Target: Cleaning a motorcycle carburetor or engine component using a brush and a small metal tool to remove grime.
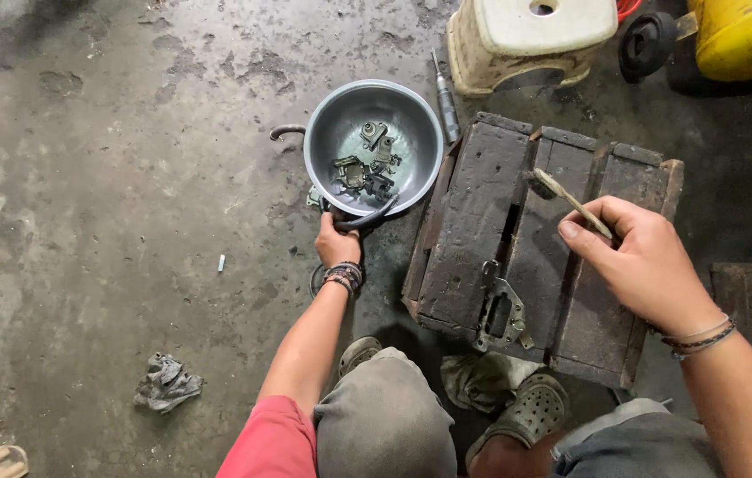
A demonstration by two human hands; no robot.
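Fingers (pixel 590 232) of the right hand (pixel 637 265): curled shut round the handle of a worn brush (pixel 571 200), thumb pressed along it; brush head points toward 10 o'clock, over the top of the crate.

Fingers of the left hand (pixel 336 241): closed on the near rim of the metal bowl (pixel 374 147), at its 6 o'clock edge, where a dark curved hose (pixel 367 219) also lies under the grip. Whether the hose itself is pinched cannot be told.

Metal bowl: round, grey, on the concrete floor (pixel 84 221), at 11 o'clock from the person's knees. Holds several small greasy metal parts (pixel 365 164), clustered near its centre. A bent metal hook (pixel 286 131) shows at its 9 o'clock side.

Wooden crate (pixel 518 239): dark, oil-stained, slatted, just beside the bowl at its 3 o'clock. A flat metal bracket (pixel 500 314) with cut-outs rests on its near edge.

Screwdriver-like tool (pixel 444 97): on the floor between bowl and stool, lying roughly 12 to 6 o'clock.

Plastic stool (pixel 527 35): cream, soiled, at 12 o'clock of the crate.

Yellow container (pixel 744 35): at 1 o'clock, far corner, with a black round cap (pixel 646 44) beside it. No label can be made out on it.

Crumpled grey rag (pixel 166 382): on the floor at 8 o'clock, well apart from the bowl.

Beaded wristbands (pixel 343 276): on the left wrist; thin bands on the right wrist too.
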